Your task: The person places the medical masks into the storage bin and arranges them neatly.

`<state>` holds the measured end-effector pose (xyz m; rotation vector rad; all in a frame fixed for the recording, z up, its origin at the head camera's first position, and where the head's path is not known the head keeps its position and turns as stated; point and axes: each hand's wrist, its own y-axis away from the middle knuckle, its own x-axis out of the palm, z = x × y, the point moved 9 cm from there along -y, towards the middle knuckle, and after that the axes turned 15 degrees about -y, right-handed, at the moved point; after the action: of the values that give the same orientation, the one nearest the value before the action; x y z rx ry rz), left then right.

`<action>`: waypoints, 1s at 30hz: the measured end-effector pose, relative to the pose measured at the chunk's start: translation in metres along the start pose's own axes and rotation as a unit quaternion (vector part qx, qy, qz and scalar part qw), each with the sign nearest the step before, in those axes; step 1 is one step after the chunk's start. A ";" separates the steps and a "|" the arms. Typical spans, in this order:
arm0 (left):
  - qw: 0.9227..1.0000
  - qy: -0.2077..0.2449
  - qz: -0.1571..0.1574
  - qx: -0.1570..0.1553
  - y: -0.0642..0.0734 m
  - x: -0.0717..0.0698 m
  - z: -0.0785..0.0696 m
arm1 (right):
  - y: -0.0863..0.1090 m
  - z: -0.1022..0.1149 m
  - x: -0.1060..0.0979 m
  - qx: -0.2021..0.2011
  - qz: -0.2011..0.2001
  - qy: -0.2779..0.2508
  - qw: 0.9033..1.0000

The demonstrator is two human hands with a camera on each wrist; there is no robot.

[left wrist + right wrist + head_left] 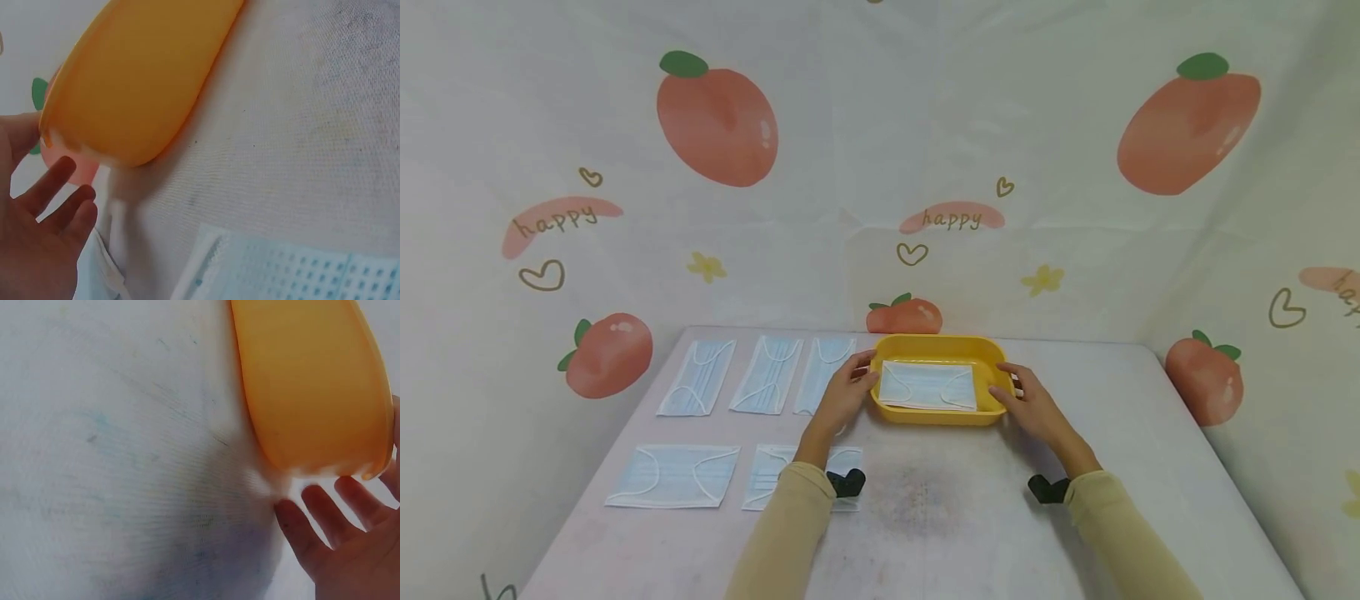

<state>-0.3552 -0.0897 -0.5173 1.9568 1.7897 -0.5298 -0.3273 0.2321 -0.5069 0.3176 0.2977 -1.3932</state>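
Observation:
A yellow tray (940,419) stands toward the back of the table with one light blue face mask (927,386) lying flat in it. My left hand (844,392) grips the tray's left end at the rim. At the opposite end, my right hand (1033,408) holds the rim, thumb on the inner side and fingers outside. From the left wrist, the tray's outer wall (144,81) shows beside the left hand (47,219). In the right wrist view, the right hand's fingers (328,515) spread below the tray wall (312,387).
Several masks lie to the left: a back row with one mask (696,377) at its far end, and a front row with a mask (673,477) and another mask (763,479) partly behind the left sleeve. A printed cloth (1037,275) hangs behind the table (955,533).

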 end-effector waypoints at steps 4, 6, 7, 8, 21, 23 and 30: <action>0.999 -0.043 -0.013 0.018 0.002 -0.004 -0.010 | -0.001 -0.009 0.000 0.034 0.004 -0.025 0.999; 0.998 -0.059 -0.015 0.029 0.002 -0.005 -0.014 | -0.002 -0.013 -0.001 0.046 0.008 -0.046 0.998; 0.997 -0.066 -0.016 0.031 0.002 -0.006 -0.016 | -0.002 -0.015 -0.001 0.050 0.010 -0.058 0.997; 0.997 -0.075 -0.016 0.032 0.002 -0.007 -0.018 | -0.002 -0.018 -0.001 0.053 0.014 -0.068 0.996; 0.973 -0.215 -0.059 0.054 0.005 -0.019 -0.024 | -0.004 -0.036 -0.001 0.079 0.032 -0.176 0.981; 0.969 -0.234 -0.060 0.051 0.007 -0.021 -0.024 | -0.004 -0.037 -0.001 0.082 0.030 -0.177 0.980; 0.964 -0.249 -0.083 0.035 0.014 -0.033 -0.019 | -0.002 -0.038 -0.001 0.086 0.027 -0.180 0.979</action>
<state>-0.3446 -0.1073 -0.4830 1.5360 1.6241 -1.0485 -0.3304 0.2472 -0.5422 0.2071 -0.1302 -1.3955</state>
